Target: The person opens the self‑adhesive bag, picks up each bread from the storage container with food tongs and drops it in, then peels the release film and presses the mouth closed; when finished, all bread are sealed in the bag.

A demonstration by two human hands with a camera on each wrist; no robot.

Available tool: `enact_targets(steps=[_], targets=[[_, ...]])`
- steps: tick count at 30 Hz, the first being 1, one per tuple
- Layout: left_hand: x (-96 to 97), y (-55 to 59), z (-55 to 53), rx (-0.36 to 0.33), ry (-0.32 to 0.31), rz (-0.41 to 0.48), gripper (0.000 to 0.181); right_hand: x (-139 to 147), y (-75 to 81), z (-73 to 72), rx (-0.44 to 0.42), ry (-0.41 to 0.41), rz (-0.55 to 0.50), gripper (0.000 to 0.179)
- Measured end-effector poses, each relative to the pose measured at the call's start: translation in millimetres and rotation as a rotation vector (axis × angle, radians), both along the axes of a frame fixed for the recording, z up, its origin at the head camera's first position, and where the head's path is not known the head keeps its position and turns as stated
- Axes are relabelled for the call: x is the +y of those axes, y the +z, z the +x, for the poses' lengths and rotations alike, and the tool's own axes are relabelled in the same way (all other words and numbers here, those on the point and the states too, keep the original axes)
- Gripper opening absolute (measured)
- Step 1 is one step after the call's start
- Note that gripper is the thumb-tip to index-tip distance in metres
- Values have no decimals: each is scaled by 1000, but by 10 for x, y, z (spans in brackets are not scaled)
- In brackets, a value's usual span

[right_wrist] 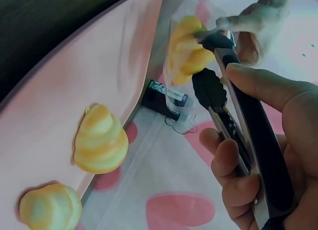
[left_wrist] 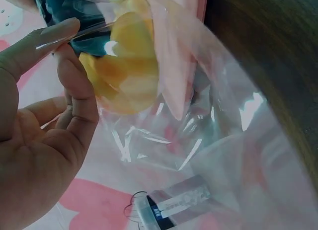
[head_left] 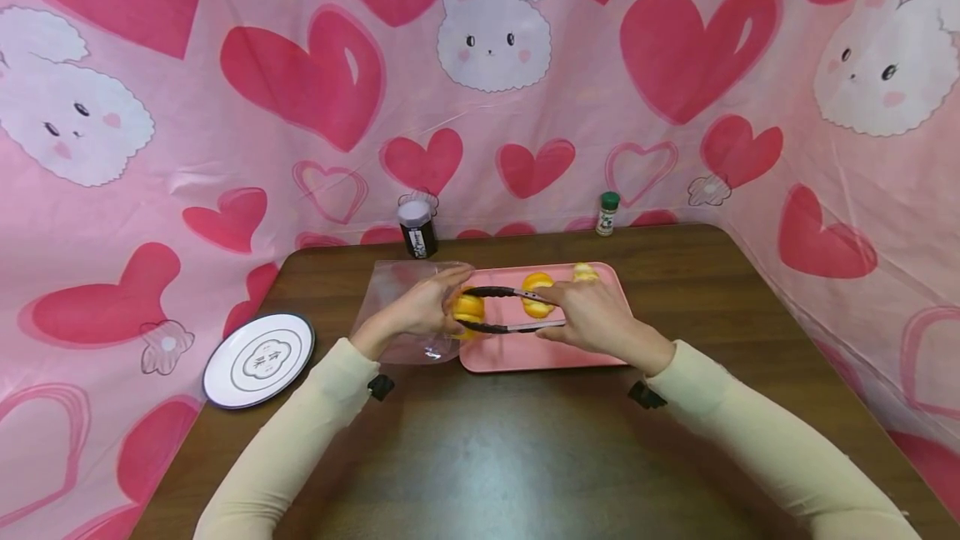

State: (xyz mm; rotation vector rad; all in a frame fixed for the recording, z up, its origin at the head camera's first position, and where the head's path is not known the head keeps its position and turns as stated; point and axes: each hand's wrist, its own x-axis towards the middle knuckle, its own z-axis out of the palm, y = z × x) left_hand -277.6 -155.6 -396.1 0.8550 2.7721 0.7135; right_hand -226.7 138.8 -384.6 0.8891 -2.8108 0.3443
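My left hand (head_left: 420, 308) pinches the edge of a clear plastic bag (left_wrist: 238, 145) between thumb and forefinger. A yellow, ridged bread roll (left_wrist: 131, 66) shows through the film of the bag. My right hand (right_wrist: 283, 145) grips a pair of tongs (right_wrist: 261, 140) with black handles and black tips. The tong tips stand apart at the bag's mouth, right by the roll. On the pink tray (head_left: 540, 354), under and beyond my right hand, lie two more rolls, an orange-yellow one (head_left: 537, 282) and a paler one (head_left: 585, 272).
A black jar (head_left: 420, 240) with a whitish lid stands behind the bag. Farther right at the back is a small green-capped bottle (head_left: 607, 217). A white plate (head_left: 225, 373) with a dark rim sits at the table's left edge. Pink heart-patterned cloth (head_left: 480, 123) hangs around the table.
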Motion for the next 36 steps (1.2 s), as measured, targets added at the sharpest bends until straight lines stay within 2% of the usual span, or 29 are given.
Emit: enact_targets(steps=[8, 12, 16, 24, 32, 36], targets=[[-27, -23, -3, -40, 16, -9, 97, 30, 21, -24, -64, -37, 7, 67], [-25, -15, -3, -62, 20, 8, 97, 59, 42, -39, -114, -48, 20, 68], [-24, -7, -3, -64, 4, 13, 98, 73, 51, -44, -126, -42, 19, 65], [3, -20, -9, -38, -60, -33, 98, 51, 36, -29, -68, -17, 8, 55], [42, -24, 11, -129, -64, 29, 98, -23, 3, -23, 4, 19, 5, 52], [66, -2, 30, -216, -95, 102, 98, -64, -23, -33, 22, 17, 14, 54]])
